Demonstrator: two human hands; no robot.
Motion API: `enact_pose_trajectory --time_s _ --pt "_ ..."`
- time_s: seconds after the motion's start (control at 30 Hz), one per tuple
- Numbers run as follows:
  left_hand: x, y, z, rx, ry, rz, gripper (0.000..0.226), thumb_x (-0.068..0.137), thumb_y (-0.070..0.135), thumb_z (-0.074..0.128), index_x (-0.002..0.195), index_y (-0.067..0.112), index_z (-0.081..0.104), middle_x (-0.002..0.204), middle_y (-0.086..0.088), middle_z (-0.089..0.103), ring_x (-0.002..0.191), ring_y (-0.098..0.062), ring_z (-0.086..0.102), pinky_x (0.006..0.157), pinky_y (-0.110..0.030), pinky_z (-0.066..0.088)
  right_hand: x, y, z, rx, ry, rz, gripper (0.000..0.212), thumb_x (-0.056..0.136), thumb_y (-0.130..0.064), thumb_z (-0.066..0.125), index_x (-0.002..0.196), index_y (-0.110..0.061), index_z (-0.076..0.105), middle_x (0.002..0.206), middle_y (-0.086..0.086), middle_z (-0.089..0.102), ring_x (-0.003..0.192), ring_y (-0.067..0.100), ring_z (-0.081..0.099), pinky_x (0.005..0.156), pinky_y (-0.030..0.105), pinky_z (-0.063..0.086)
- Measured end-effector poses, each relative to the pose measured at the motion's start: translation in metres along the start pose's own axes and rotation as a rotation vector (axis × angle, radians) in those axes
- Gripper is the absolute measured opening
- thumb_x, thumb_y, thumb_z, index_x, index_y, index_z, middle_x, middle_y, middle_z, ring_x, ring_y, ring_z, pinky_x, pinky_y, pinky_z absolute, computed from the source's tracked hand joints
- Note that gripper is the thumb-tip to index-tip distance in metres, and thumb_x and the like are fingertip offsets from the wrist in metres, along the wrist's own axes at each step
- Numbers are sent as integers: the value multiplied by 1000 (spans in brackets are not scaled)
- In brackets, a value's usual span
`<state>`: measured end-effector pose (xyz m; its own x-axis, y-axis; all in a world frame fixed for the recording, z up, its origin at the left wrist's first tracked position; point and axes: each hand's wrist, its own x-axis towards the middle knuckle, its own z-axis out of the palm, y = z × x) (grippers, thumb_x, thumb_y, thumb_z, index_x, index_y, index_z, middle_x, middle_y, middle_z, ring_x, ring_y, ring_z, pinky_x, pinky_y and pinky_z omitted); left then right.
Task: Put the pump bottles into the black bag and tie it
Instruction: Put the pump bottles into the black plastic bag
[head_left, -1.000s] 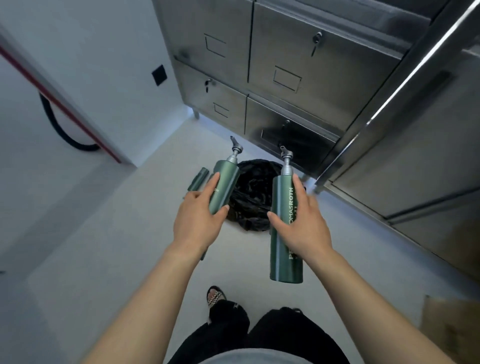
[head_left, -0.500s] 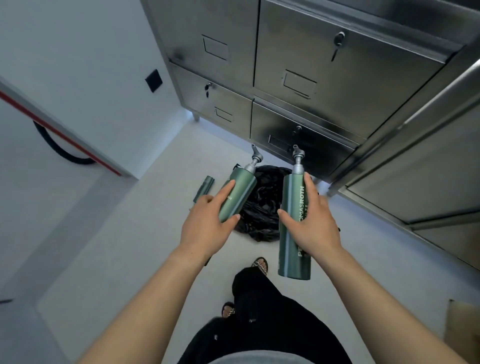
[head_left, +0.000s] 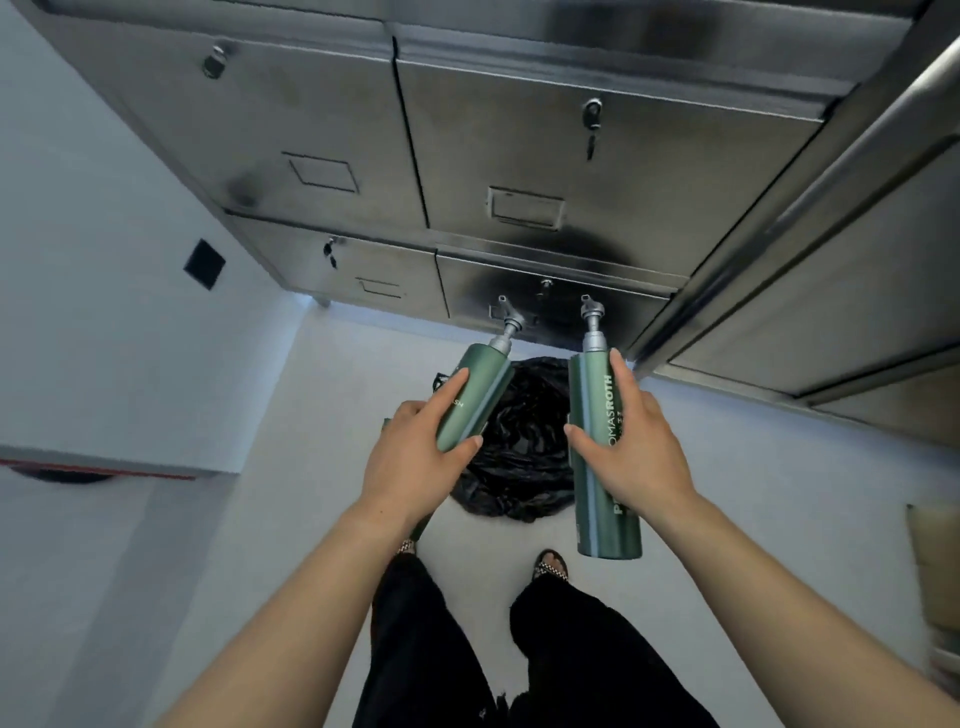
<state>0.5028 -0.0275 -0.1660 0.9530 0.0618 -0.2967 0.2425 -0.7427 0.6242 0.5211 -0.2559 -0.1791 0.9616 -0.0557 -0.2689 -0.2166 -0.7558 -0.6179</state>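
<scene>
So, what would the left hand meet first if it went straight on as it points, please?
Probably the metal cabinet's lower drawer, with its pump bottle leading, passing above the black bag; depth is unclear.

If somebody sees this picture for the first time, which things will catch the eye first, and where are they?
Two green pump bottles with silver tops stand out in the middle: the left hand grips the tilted green pump bottle, and the right hand grips the upright green pump bottle. Between and below them a crumpled black plastic bag lies on the pale floor, in front of grey steel lockers.
</scene>
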Motion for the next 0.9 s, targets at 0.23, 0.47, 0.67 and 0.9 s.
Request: enact_pose_trajectory --time_s 0.23,0.47,0.67,0.9 --pt "85 -20 -8 107 -231 227 69 85 47 58 139 59 18 105 4 44 89 -12 48 74 -25 37 12 0 33 49 173 203 92 79 -49 64 141 -52 -4 125 8 49 99 23 54 72 31 43" --pt "140 -55 40 107 -287 284 69 85 44 60 141 54 20 102 0 49 78 -6 44 72 -22 33 29 42 93 160 263 332 93 78 -48 65 143 -49 -1 119 6 49 87 14 47 72 29 40" --pt "181 -119 142 6 -262 249 72 85 38 64 143 49 24 117 -4 55 95 -14 53 76 -24 38 76 126 167 156 249 308 94 79 -47 65 143 -49 -3 128 5 46 89 12 46 72 29 41" --pt "246 -230 289 2 -210 281 72 84 38 65 141 53 24 122 -1 54 102 -14 53 82 -26 41 142 257 295 148 239 219 94 79 -51 64 140 -55 -7 124 3 47 88 11 47 65 27 39"
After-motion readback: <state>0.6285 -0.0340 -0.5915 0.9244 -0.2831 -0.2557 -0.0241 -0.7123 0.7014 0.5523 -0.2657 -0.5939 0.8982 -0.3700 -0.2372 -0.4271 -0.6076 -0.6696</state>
